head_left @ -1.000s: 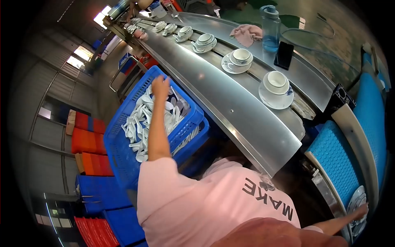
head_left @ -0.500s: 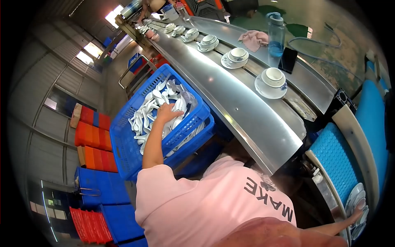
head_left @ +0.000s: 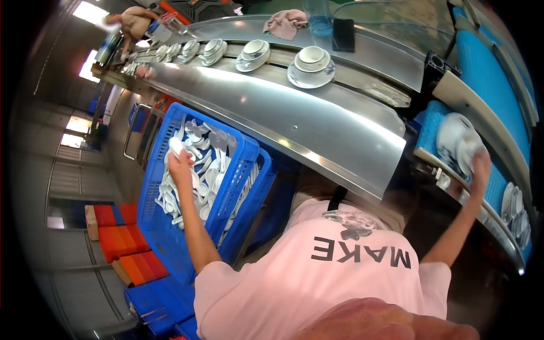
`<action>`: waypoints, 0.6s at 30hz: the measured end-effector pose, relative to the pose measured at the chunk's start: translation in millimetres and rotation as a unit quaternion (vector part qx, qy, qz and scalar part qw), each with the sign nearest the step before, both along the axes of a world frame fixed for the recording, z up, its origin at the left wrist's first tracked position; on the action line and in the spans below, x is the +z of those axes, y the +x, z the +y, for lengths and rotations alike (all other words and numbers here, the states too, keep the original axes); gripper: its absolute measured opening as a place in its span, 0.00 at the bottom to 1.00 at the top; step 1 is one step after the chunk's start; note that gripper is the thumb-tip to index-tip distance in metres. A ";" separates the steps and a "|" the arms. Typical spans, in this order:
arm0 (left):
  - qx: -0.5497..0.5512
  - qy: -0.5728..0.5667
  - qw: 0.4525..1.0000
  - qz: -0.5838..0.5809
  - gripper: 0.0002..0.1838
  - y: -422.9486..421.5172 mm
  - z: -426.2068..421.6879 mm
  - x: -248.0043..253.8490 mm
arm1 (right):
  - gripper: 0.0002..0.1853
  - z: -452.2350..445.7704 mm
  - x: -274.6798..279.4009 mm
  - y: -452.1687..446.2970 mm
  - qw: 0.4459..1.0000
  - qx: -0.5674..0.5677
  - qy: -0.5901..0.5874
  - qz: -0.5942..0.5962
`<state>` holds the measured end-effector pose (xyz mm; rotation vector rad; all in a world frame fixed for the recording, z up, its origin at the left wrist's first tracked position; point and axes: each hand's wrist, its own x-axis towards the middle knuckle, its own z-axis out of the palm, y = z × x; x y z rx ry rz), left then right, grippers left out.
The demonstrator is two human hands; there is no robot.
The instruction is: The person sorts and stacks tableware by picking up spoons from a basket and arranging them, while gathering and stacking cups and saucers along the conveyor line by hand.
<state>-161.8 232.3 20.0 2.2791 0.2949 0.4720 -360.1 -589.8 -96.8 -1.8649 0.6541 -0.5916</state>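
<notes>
Clock: twelve is straight ahead of the person in the pink shirt [head_left: 317, 283].
Left hand: raised at ten o'clock over the blue basket [head_left: 170, 249], the fingers of this left hand [head_left: 181, 165] closed around the lower end of one spoon [head_left: 175, 146].
Held spoon: juts out past the fingers toward eleven, its long axis running roughly eleven to five; it is blurred, so I can't tell which end is up.
Loose spoons: the heap of loose spoons [head_left: 212, 177] lies at about four o'clock from those fingers, handles every which way, with this hand much the nearer.
Right hand: out at two o'clock, the right hand [head_left: 481, 164] has its fingers curled onto the edge of a small dish [head_left: 467, 150]; its thumb I can't make out.
Small dish: sits between ten and eleven from the fingers, tilted, its oval longest from twelve to six, overlapping a large plate [head_left: 449, 131] on its far left side.
Belt: the blue belt [head_left: 430, 113] lies beneath, with more dishes [head_left: 513, 204] toward five.
Counter: between the hands, the steel counter [head_left: 272, 119] carries a bowl set [head_left: 311, 59], at two from the left hand, ten from the right.
</notes>
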 end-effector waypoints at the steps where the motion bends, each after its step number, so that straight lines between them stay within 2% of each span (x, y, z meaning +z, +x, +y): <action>1: -0.010 0.027 1.000 -0.004 0.10 7.0 -24.8 23.9 | 0.17 32.2 8.2 34.0 0.999 0.021 0.032 -0.011; 2: -0.018 0.055 0.998 -0.008 0.10 15.3 -55.8 44.7 | 0.18 83.9 34.1 72.2 0.999 -0.007 0.054 -0.004; 3: -0.070 0.112 0.991 -0.019 0.11 30.1 -75.8 51.7 | 0.19 115.2 46.9 104.3 0.999 0.014 0.044 0.007; 4: -0.120 0.171 0.977 -0.030 0.11 49.2 -94.9 55.0 | 0.21 135.6 50.6 133.7 0.997 0.054 0.054 0.007; 6: -0.216 0.202 0.955 0.009 0.14 89.8 -138.9 49.8 | 0.22 163.6 34.5 192.3 0.989 0.125 0.075 0.007; 8: -0.252 0.124 0.949 0.146 0.14 151.3 -160.8 12.1 | 0.22 192.3 16.6 238.8 0.990 0.134 0.012 0.041; 10: -0.245 0.112 0.939 0.216 0.15 205.5 -173.9 -24.6 | 0.22 192.4 -36.1 276.1 0.981 0.180 -0.046 0.061; 12: -0.185 0.119 0.936 0.276 0.17 250.9 -167.8 -47.9 | 0.21 223.9 34.5 256.6 0.963 0.244 0.002 0.112; 14: -0.116 0.146 0.951 0.246 0.13 294.6 -140.8 -69.5 | 0.20 203.4 36.6 236.6 0.968 0.244 0.046 0.023; 16: -0.066 0.171 0.950 0.252 0.10 344.8 -104.0 -93.1 | 0.20 166.0 44.4 201.3 0.987 0.158 0.009 0.025; 17: -0.031 0.154 0.964 0.216 0.08 351.1 -99.2 -92.6 | 0.19 152.7 56.8 179.3 0.994 0.106 0.036 0.012; 18: -0.033 0.102 0.975 0.196 0.08 359.8 -94.2 -92.9 | 0.18 129.1 54.4 153.2 0.998 0.029 -0.031 0.039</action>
